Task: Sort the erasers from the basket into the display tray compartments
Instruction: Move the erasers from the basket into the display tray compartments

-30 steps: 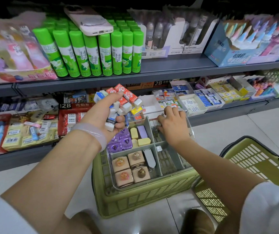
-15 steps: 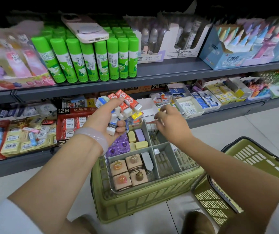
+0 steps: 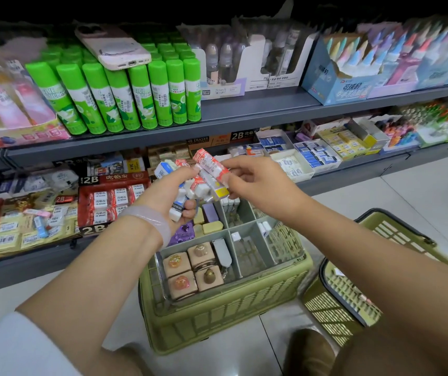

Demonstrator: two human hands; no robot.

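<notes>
The left hand (image 3: 175,191) has its grip clamped round a fistful of wrapped erasers (image 3: 190,183), red-and-white, blue-and-white and one with a yellow end, held above the tray. The right hand (image 3: 261,183) meets it from the right, thumb and fingertips pinching a red-and-white eraser (image 3: 210,164) at the top of that bundle.

Nearest the person, a brown shoe (image 3: 312,351) rests on the tiled floor (image 3: 421,202). Just beyond it a green basket (image 3: 225,318) carries the clear display tray (image 3: 247,256) across its top. The tray's near left compartment holds four tan square erasers (image 3: 193,270) with a grey one beside them. Behind these lie purple erasers (image 3: 185,232) and pale yellow ones (image 3: 212,227), partly hidden by the left wrist. The right compartments show a few small white pieces. A second green basket (image 3: 374,270) stands to the right, touching the first.

Farther off, the lower shelf (image 3: 353,169) is packed with boxes of erasers (image 3: 114,199). On the upper shelf stand green glue sticks (image 3: 125,96), with a pink phone (image 3: 111,46) lying on their caps.
</notes>
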